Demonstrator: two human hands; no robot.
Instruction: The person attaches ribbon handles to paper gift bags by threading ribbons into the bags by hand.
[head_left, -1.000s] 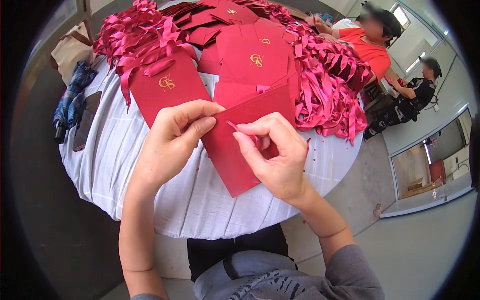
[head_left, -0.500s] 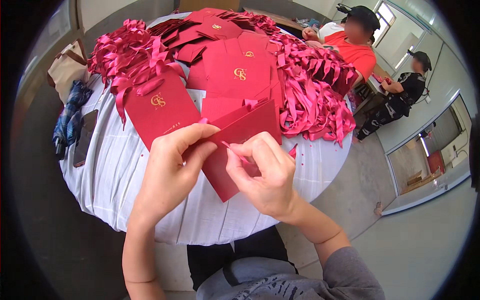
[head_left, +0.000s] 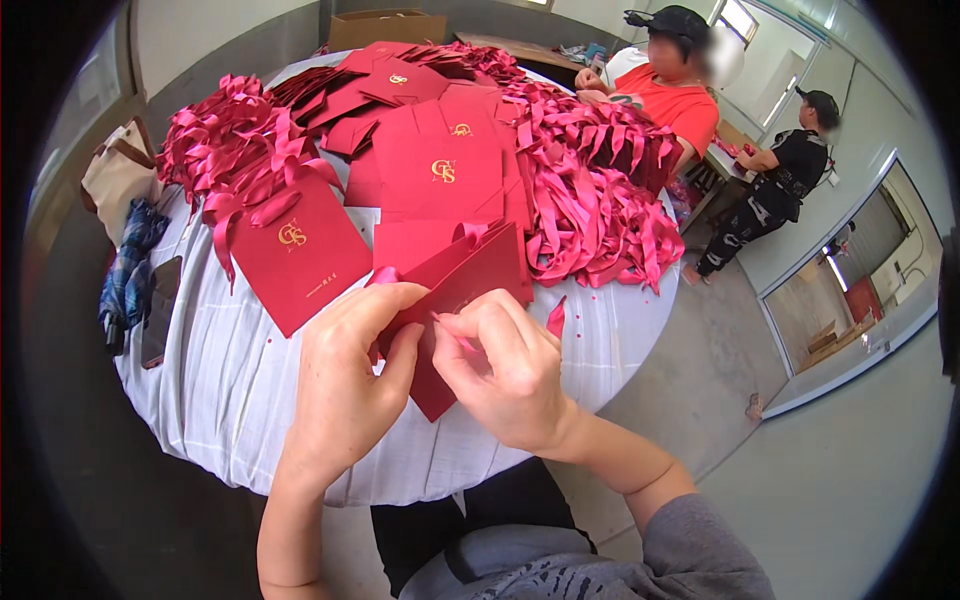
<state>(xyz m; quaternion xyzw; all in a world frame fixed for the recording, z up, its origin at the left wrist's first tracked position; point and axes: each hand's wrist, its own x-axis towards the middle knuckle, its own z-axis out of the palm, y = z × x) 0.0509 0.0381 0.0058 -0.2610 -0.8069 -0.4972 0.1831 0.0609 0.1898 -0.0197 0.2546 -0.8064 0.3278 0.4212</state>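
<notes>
Here, left grip [head_left: 350, 370] pinches red bag [head_left: 430, 385], right grip [head_left: 510, 370] ribbon [head_left: 466, 344] — piled bags [head_left: 440, 145] crowd beyond.

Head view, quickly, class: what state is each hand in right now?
Left hand: closed, holding the red bag.
Right hand: closed, pinching a pink ribbon.

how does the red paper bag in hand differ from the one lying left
The held bag tilts in the left hand; the left bag lies on the white tablecloth. The left bag shows a gold emblem; the held bag shows none. Both are red with ribbon.
</notes>
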